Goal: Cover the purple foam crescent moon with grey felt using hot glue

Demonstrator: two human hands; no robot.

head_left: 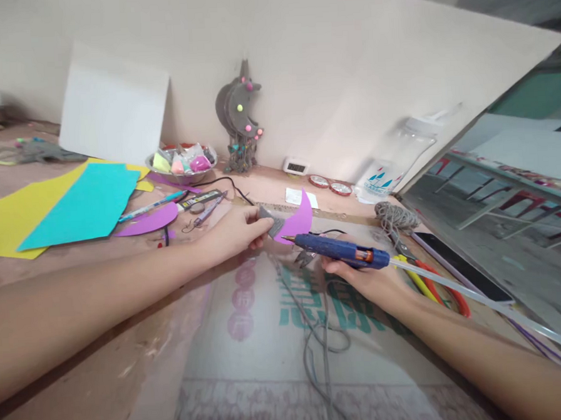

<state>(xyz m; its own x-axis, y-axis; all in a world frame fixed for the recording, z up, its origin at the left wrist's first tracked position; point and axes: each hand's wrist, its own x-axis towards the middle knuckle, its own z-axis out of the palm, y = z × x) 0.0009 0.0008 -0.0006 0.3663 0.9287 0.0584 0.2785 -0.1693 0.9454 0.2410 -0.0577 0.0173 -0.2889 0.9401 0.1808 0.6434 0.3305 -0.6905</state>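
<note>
My left hand (244,229) pinches the left end of a purple paper crescent (298,220), where grey yarn (272,223) is wrapped round it. The crescent's bare tip points up. In my right hand (354,275) is a blue glue gun (343,247), its nozzle touching or almost touching the crescent's lower edge. A long clear glue stick (463,292) sticks out of the gun's back. Loose grey yarn (326,358) hangs from the wrapped end and trails in loops over the printed board (251,374).
Yellow (9,227) and cyan (83,204) sheets, a bowl (184,174) and pens lie left. A decorated grey moon (242,115) stands by the wall. At right are a yarn bundle (396,219), scissors (439,283), a phone (464,266) and a bottle (395,157).
</note>
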